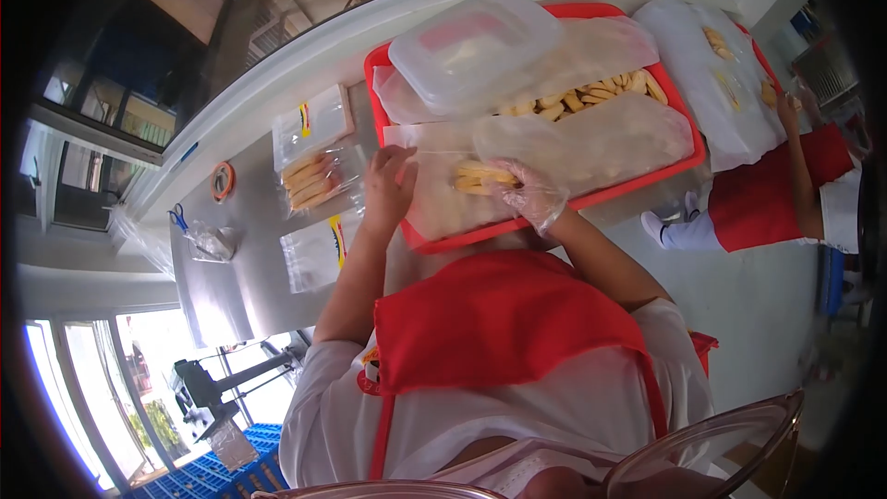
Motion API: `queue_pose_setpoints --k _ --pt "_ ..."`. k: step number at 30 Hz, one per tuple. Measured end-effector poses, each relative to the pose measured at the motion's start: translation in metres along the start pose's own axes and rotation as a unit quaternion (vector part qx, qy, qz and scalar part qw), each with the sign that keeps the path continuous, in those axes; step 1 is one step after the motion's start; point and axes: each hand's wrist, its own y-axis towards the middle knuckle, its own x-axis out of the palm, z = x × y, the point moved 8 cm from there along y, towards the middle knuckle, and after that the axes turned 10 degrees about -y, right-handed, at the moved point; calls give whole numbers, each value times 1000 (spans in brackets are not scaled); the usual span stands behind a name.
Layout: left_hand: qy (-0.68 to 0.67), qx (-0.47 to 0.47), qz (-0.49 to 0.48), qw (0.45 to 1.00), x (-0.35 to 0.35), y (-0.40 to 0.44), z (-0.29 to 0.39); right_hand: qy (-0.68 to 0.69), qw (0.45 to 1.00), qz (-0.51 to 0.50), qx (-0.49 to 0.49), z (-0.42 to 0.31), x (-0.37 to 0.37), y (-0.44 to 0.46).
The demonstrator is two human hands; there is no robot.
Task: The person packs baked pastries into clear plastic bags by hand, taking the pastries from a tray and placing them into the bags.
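Observation:
My right hand (533,196), in a clear plastic glove, is closed around a small bunch of pale yellow food sticks (476,177). It is above the translucent sheet on the near side of a red tray (552,200). My left hand (392,187) looks bare and is at the tray's left edge, fingers apart, with nothing visible in it. More food sticks (591,97) lie in the tray between two translucent sheets. A translucent plastic lid or tub (476,51) rests on the tray's far left part.
On the metal table (245,268) left of me are a filled clear bag of sticks (312,180), flat printed bags (312,249), an orange tape roll (222,181) and blue-handled scissors (179,216). At right, a person in a red apron (771,189) stands by another covered tray (693,65).

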Motion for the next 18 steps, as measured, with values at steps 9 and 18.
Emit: queue_pose_setpoints --k 9,18 --pt "90 -86 -149 981 32 -32 -16 8 994 51 -99 25 -13 15" --pt "212 -64 -182 958 41 -37 16 272 958 91 -31 24 -37 10"
